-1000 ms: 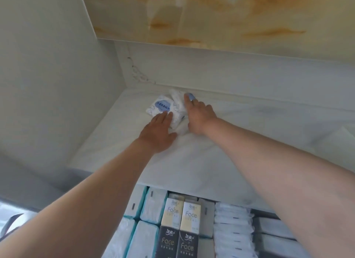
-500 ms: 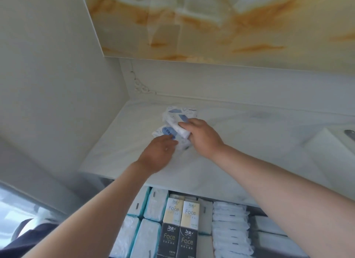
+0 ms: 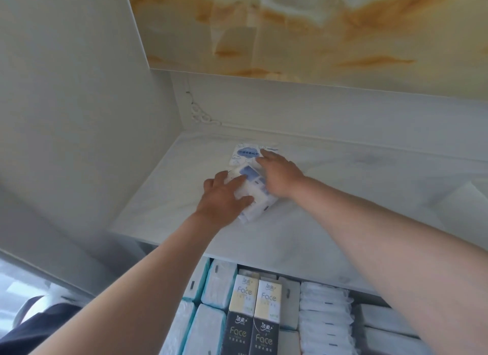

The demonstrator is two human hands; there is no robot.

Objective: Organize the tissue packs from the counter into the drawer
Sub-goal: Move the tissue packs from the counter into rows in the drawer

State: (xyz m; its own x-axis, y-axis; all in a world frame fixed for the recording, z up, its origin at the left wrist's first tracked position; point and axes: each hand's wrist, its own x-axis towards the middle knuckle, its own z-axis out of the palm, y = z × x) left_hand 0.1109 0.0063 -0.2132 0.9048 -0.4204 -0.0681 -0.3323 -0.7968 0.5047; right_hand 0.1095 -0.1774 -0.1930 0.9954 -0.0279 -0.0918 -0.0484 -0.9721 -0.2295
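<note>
A bundle of small tissue packs (image 3: 257, 198), white with blue print, is seen lying on a pale marbled counter (image 3: 330, 222), toward its far left corner. Just beyond it, a single flat tissue pack (image 3: 244, 155) with a blue cloud label is laid on the same surface, touching or nearly touching the bundle.

The left hand (image 3: 224, 198) is rested on the left side of the bundle, fingers spread and nearly straight over its top, the thumb laid along its near edge; nothing is gripped. The right hand (image 3: 281, 176) is stretched across the bundle's far right side, fingers extended, with the fingertips (image 3: 264, 154) placed on the flat pack.

Nearer, under the counter's front edge, an open drawer (image 3: 356, 299) is shown, filled with rows of packs: teal-edged packs (image 3: 219, 283) on the left, two upright packs marked "Face" (image 3: 254, 315) in the middle, soft white packs (image 3: 324, 315) on the right. A plain wall (image 3: 79, 103) is seen left, and an orange-veined panel (image 3: 317, 29) at the far side above.
</note>
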